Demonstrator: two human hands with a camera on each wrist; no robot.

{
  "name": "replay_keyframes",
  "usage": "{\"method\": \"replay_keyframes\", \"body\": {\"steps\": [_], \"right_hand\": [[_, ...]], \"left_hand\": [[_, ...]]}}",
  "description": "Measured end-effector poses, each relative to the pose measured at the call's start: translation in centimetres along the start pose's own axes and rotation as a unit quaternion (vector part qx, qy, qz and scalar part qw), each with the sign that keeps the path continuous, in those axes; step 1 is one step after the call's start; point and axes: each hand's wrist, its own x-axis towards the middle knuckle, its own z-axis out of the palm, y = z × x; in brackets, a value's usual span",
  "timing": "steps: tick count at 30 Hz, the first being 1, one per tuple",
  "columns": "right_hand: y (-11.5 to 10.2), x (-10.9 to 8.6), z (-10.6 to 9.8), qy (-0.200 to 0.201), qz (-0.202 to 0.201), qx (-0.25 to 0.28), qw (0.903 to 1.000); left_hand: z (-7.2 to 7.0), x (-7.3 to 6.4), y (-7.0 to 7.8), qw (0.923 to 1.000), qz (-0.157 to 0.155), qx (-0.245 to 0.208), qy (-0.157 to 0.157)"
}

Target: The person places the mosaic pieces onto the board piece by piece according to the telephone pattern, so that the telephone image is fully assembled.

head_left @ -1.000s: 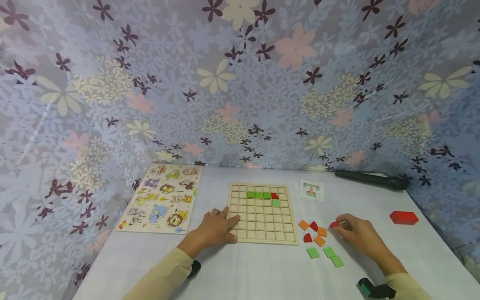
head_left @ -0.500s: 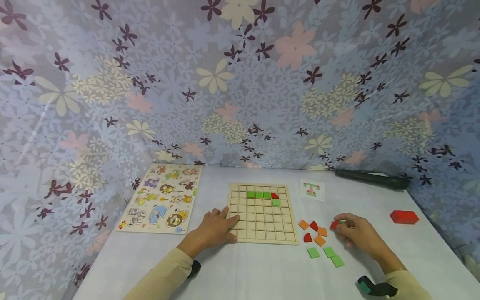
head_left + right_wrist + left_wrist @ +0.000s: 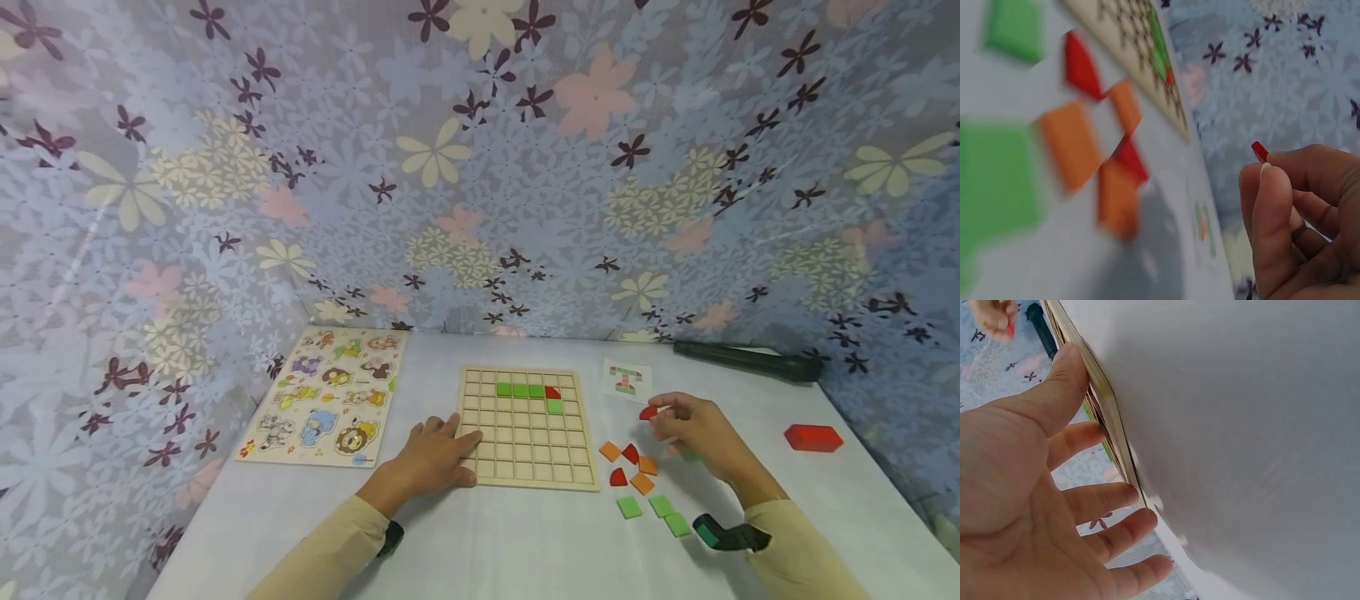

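My left hand (image 3: 431,458) rests at the left edge of the wooden grid board (image 3: 525,458), its fingers spread. In the left wrist view its thumb and fingertips lie along the board's edge (image 3: 1110,406). Several green squares (image 3: 521,390), a red quarter-circle tile (image 3: 552,392) and a light green square (image 3: 555,407) sit in the grid. My right hand (image 3: 697,429) pinches another red quarter-circle tile (image 3: 1259,150) between thumb and index finger, raised above the table right of the board. Partly hidden below that hand lies a green tile (image 3: 691,455).
Loose orange squares (image 3: 642,483), red quarter-circles (image 3: 618,477) and light green squares (image 3: 629,507) lie right of the board. Behind them is a pattern card (image 3: 627,380). An animal puzzle (image 3: 315,400) stands left, a red block (image 3: 813,437) right, a black microphone-like object (image 3: 750,362) at the back.
My right hand has risen and moved away from me and slightly left, carrying the red quarter-circle tile off the table. My left hand stays at the board.
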Motion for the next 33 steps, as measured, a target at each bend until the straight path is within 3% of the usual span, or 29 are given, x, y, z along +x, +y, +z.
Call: {"method": "replay_keyframes", "body": {"steps": [9,19,33], "right_hand": [[-5.0,4.2,2.5,-0.023,-0.078,0.064,0.9946],[-8.6,8.0,7.1,-0.083,-0.109,0.099,0.9856],[-11.3,10.2,14.4,-0.113,-0.089,0.088,0.9857]], "left_hand": [[0.3,0.2,0.1,1.0000,0.000,0.001,0.006],[0.3,0.2,0.1,0.9999,0.007,0.007,0.012],[0.3,0.2,0.0,0.9998,-0.002,0.021,0.005]]}}
